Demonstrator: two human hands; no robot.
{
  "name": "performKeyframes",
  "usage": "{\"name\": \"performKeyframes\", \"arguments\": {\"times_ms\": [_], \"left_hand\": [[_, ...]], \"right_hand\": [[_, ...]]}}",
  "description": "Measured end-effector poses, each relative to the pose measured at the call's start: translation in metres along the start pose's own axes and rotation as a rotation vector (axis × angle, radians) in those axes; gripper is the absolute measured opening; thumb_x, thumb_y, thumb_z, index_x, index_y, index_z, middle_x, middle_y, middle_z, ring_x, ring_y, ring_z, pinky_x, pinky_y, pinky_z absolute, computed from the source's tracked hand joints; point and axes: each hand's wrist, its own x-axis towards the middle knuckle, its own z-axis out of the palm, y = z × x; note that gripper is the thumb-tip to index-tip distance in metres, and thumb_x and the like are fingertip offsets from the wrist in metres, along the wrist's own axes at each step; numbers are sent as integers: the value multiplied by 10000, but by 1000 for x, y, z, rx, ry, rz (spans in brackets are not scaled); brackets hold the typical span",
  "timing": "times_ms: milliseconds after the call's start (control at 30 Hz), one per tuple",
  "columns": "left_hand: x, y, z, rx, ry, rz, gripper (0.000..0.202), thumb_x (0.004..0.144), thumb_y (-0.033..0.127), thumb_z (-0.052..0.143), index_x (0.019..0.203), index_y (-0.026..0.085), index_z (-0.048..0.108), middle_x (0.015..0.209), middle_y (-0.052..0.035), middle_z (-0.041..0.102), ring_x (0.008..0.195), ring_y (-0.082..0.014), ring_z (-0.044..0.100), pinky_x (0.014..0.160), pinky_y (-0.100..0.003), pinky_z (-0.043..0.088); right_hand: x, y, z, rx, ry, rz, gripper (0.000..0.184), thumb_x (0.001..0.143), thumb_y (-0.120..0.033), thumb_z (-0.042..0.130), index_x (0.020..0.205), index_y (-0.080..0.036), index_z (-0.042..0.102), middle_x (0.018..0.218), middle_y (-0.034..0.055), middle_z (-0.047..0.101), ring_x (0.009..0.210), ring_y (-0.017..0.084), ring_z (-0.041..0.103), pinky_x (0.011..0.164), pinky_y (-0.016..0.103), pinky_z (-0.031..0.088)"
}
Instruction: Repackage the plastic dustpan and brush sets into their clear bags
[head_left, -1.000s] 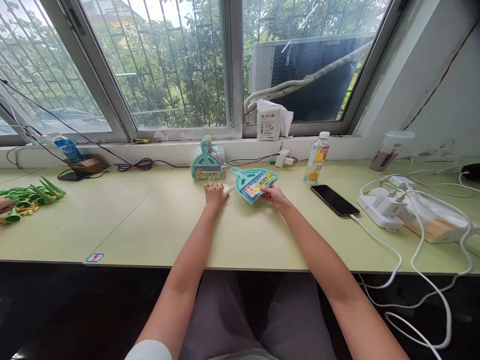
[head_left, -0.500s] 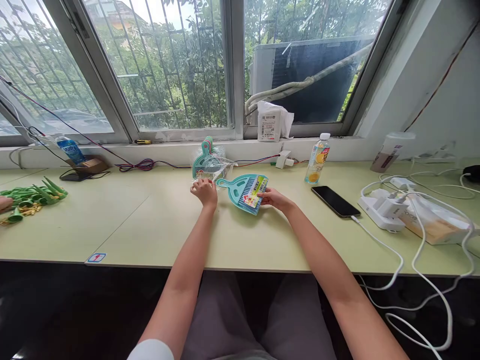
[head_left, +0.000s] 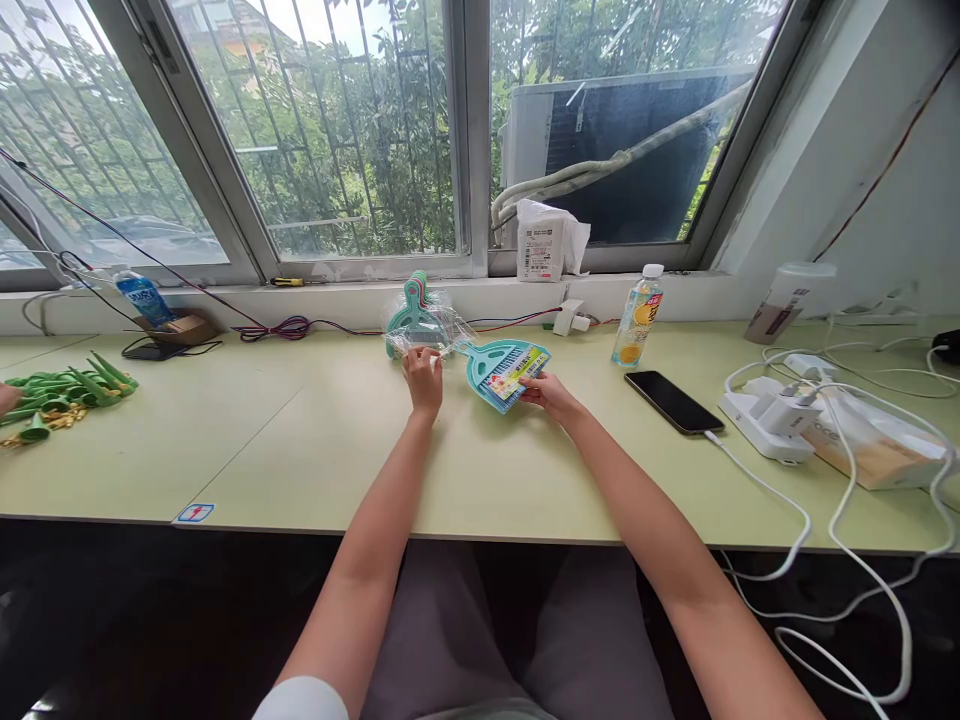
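Observation:
My right hand (head_left: 550, 394) grips the labelled lower right edge of a teal mini dustpan (head_left: 480, 374). A blue-bristled brush seems to lie in it behind a yellow and white label. Its handle points up and left, toward a crinkled clear plastic bag (head_left: 452, 322). My left hand (head_left: 424, 378) is closed with bent fingers at the near edge of that bag, pinching the film. Just beyond stand several more dustpans (head_left: 415, 312) in teal and other colours, stacked together, partly covered by the plastic and my left hand.
To the right are a juice bottle (head_left: 637, 318), a black phone (head_left: 673, 402) on a cable, a white power strip (head_left: 765, 420) and a tissue pack (head_left: 874, 440). Green cone-shaped pieces (head_left: 67, 395) lie far left beside another person's hand (head_left: 7, 398). Cables run along the windowsill.
The dustpan has shifted slightly right and turned, its handle tip now at the plastic. My left hand has moved a little right, and the bag is spread wider.

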Motion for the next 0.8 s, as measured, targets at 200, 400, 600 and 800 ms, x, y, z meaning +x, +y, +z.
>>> {"name": "performKeyframes", "arguments": {"times_ms": [200, 400, 600, 800], "left_hand": [[-4, 8, 10, -277, 7, 109, 236, 909, 250, 499, 1143, 225, 484, 1294, -138, 440, 1281, -245, 407, 1078, -422, 332], [-8, 18, 11, -390, 267, -34, 606, 843, 380, 637, 1324, 233, 299, 1509, -178, 173, 1438, -257, 202, 1102, -393, 341], [7, 3, 16, -905, 90, -443, 590, 890, 454, 548, 1365, 265, 253, 1471, -159, 343, 1281, -218, 488, 938, -330, 486], [11, -3, 22, -1327, -294, -647, 421, 867, 464, 561, 1186, 206, 470, 937, -40, 648, 761, -126, 660, 589, -201, 471]], "right_hand": [[-3, 1, 13, -41, -104, -9, 233, 750, -158, 713, 977, -154, 661, 927, 89, 753, 788, 209, 727, 837, 399, 586], [-8, 0, 18, -23, -100, -80, 269, 742, -187, 730, 1001, -165, 665, 984, 82, 745, 839, 214, 719, 846, 400, 583], [-9, -3, 16, -15, -77, -133, 271, 721, -206, 750, 977, -167, 670, 998, 80, 740, 894, 224, 710, 848, 402, 586], [-8, 0, 19, -111, -103, -105, 246, 709, -202, 763, 935, -155, 677, 908, 82, 748, 762, 219, 719, 778, 408, 605]]}}
